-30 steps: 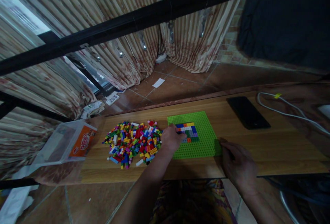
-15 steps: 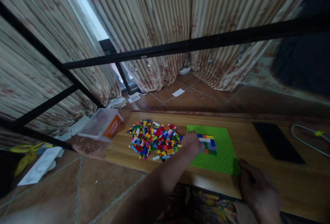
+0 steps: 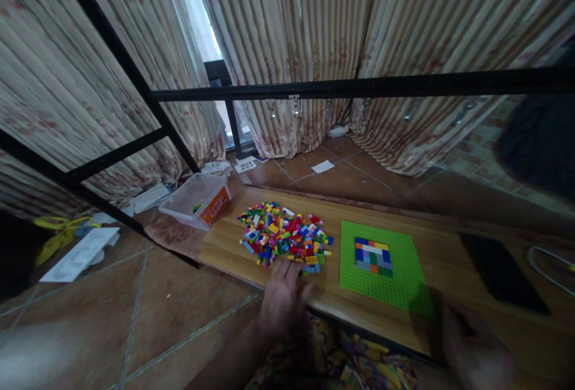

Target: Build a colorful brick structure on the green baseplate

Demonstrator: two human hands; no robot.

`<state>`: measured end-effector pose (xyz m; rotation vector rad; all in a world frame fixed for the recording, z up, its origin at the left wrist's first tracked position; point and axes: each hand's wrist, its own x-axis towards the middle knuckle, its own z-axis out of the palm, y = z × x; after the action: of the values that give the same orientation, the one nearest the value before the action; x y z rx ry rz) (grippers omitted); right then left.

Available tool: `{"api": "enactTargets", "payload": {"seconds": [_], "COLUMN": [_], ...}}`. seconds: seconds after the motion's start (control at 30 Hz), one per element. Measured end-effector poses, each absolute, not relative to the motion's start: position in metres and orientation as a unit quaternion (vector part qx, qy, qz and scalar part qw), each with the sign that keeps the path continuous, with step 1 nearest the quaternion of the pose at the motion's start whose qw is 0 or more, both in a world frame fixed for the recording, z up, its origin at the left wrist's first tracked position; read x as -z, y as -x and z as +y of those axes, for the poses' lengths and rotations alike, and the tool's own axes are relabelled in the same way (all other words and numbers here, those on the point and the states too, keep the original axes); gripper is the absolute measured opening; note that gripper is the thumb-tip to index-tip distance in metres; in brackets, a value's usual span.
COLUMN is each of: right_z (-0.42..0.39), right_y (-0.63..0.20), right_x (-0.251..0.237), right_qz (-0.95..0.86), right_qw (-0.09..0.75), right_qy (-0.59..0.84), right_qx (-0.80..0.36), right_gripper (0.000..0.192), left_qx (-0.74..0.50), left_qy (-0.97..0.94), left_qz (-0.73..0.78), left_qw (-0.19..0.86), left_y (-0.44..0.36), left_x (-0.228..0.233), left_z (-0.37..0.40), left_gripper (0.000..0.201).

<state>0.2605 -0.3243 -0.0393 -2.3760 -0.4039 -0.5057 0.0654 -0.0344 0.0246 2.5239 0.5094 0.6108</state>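
Note:
My left hand [image 3: 283, 295] is at the near edge of a heap of mixed toy building bricks [image 3: 287, 234]. Its fingers bend down toward the bricks and the thumb stands apart; I see no brick in it. Right of the heap lies a green baseplate [image 3: 408, 279]. A small square patch of coloured bricks [image 3: 374, 257], in blue, orange, white, purple and green, is set on it. My right hand [image 3: 476, 339] is at the plate's near right corner, loosely curled, dark and blurred. Whether its fingertips grip the plate cannot be made out.
Everything lies on a long wooden board [image 3: 332, 300]. A clear plastic box [image 3: 193, 201] with an orange label stands at its left end. A flat black object [image 3: 503, 270] and a white cable [image 3: 539, 261] lie to the right. A black metal rail [image 3: 350, 87] crosses beyond.
My left hand has moved from the brick patch back and left to the heap, uncovering the patch. My right hand stays near the plate's corner. The view has shifted slightly.

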Motion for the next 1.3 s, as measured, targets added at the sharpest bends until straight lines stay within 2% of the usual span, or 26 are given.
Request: {"api": "enactTargets", "payload": {"seconds": [0.13, 0.23, 0.33, 0.47, 0.7, 0.93, 1.13, 1.3], "right_z": [-0.282, -0.238, -0.198, -0.163, -0.130, -0.117, -0.110, -0.122], "right_y": [-0.234, -0.205, -0.183, -0.175, -0.183, -0.183, -0.183, -0.206], "right_x": [0.006, -0.011, -0.011, 0.004, 0.017, 0.026, 0.020, 0.008], "right_qz": [-0.209, -0.319, -0.385, -0.387, -0.377, -0.381, -0.372, -0.361], "right_qw": [0.383, 0.428, 0.413, 0.367, 0.341, 0.399, 0.454, 0.433], "right_qy": [0.879, 0.838, 0.825, 0.845, 0.861, 0.834, 0.809, 0.826], "right_qx": [0.195, 0.111, 0.028, -0.029, -0.025, -0.010, -0.040, 0.006], "right_gripper": [0.033, 0.027, 0.026, 0.036, 0.046, 0.037, 0.028, 0.027], "left_qx": [-0.228, -0.222, -0.214, -0.213, -0.235, -0.246, -0.268, -0.276], "left_qy": [-0.923, -0.920, -0.917, -0.917, -0.913, -0.914, -0.890, -0.895], "left_qz": [0.194, 0.214, 0.228, 0.233, 0.242, 0.227, 0.254, 0.212], "left_qw": [0.240, 0.242, 0.247, 0.245, 0.227, 0.231, 0.268, 0.279], "left_y": [-0.039, -0.041, -0.046, -0.051, -0.059, -0.062, -0.063, -0.059], "left_x": [-0.009, 0.001, 0.007, 0.011, 0.012, 0.019, 0.021, 0.013], "left_z": [-0.022, -0.022, -0.022, -0.015, -0.002, 0.005, 0.002, -0.008], "left_gripper": [0.029, 0.021, 0.014, 0.014, 0.009, 0.013, 0.021, 0.026]}}
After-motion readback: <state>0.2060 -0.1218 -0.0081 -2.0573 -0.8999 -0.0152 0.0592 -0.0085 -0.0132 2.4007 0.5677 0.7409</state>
